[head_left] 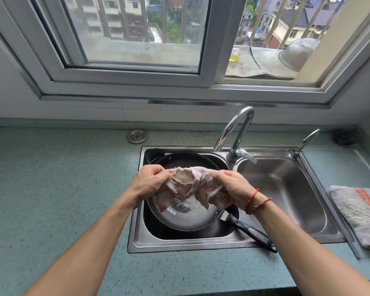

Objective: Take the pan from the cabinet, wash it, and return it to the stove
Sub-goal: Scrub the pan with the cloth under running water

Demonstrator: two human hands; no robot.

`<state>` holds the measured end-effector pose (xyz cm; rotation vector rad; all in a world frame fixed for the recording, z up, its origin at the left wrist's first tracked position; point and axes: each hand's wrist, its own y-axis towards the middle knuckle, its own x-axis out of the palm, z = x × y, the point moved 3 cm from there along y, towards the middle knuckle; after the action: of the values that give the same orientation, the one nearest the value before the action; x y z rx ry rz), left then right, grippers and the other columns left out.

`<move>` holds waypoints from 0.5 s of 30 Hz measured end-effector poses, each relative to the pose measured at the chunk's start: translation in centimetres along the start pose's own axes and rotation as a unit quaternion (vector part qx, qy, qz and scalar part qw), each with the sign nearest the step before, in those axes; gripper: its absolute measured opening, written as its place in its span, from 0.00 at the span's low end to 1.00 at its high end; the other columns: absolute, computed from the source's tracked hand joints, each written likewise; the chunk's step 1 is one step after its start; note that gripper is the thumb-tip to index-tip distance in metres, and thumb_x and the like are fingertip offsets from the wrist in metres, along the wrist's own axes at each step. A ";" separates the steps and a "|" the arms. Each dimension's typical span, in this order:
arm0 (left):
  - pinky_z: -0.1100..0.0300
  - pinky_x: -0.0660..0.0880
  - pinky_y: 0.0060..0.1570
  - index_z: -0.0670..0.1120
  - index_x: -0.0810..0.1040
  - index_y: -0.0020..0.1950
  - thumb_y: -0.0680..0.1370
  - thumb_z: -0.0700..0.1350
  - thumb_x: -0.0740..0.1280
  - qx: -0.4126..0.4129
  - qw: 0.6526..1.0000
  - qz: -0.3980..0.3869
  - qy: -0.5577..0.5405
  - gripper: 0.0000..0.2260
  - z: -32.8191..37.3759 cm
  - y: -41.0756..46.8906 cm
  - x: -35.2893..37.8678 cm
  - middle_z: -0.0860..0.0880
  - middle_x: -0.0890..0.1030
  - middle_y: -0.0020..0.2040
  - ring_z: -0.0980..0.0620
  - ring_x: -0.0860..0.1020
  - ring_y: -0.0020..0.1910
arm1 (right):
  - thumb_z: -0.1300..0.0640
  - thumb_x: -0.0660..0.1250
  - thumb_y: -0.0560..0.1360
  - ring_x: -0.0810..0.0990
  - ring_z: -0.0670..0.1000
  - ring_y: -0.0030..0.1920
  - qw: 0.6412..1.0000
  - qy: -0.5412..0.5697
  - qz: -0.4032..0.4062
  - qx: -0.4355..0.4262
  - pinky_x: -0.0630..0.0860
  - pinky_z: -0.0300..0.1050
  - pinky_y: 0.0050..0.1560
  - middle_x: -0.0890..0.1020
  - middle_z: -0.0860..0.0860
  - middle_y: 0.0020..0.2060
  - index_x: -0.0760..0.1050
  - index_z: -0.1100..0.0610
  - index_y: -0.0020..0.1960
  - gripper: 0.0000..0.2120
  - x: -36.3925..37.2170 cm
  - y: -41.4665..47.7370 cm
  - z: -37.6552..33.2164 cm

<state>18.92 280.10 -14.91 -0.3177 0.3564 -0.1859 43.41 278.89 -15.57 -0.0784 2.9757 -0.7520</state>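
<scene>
A dark pan (186, 218) lies in the left basin of the steel sink (137, 238), with its black handle (252, 232) reaching over the sink's front rim to the right. Foam and water sit on the pan's bottom. Above the pan I hold a frayed pinkish dishcloth (190, 184) stretched between both hands. My left hand (150, 181) grips its left end and my right hand (233, 189) grips its right end. The cloth hides the middle of the pan.
A curved faucet (236, 133) stands behind the basins, spout over the left one, and a smaller tap (308, 139) at the back right. A folded grey and orange towel (359, 214) lies on the teal counter (62, 189) right of the sink. A window is above.
</scene>
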 end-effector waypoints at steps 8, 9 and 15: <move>0.54 0.79 0.33 0.46 0.80 0.38 0.76 0.56 0.68 0.007 0.999 -0.046 -0.026 0.14 1.0 -0.7 2.8 0.48 0.81 0.38 0.51 0.80 0.38 | 0.54 0.64 0.80 0.72 0.49 0.32 1.000 0.021 0.010 0.009 0.71 0.45 0.34 0.74 0.54 0.34 0.72 0.58 0.41 0.11 3.2 -0.4 1.3; 0.49 0.82 0.37 0.46 0.82 0.40 0.77 0.57 0.66 -0.001 0.996 -0.072 -0.051 0.16 1.2 -0.8 3.6 0.48 0.83 0.40 0.49 0.82 0.41 | 0.53 0.65 0.79 0.74 0.49 0.31 0.999 0.045 -0.012 0.010 0.72 0.43 0.31 0.75 0.54 0.34 0.73 0.59 0.44 0.10 3.7 -0.5 1.2; 0.43 0.80 0.52 0.42 0.82 0.56 0.83 0.50 0.59 -0.050 0.977 -0.145 -0.150 0.17 1.0 -0.7 5.4 0.43 0.85 0.53 0.41 0.84 0.51 | 0.67 0.79 0.57 0.82 0.49 0.44 0.997 -0.024 -0.058 -0.036 0.80 0.46 0.45 0.84 0.56 0.45 0.72 0.63 0.55 0.30 3.7 0.6 3.5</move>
<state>24.23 278.41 -15.44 -0.4909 0.0175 -0.4014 39.98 277.47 -19.17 -0.2725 2.9731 -0.6434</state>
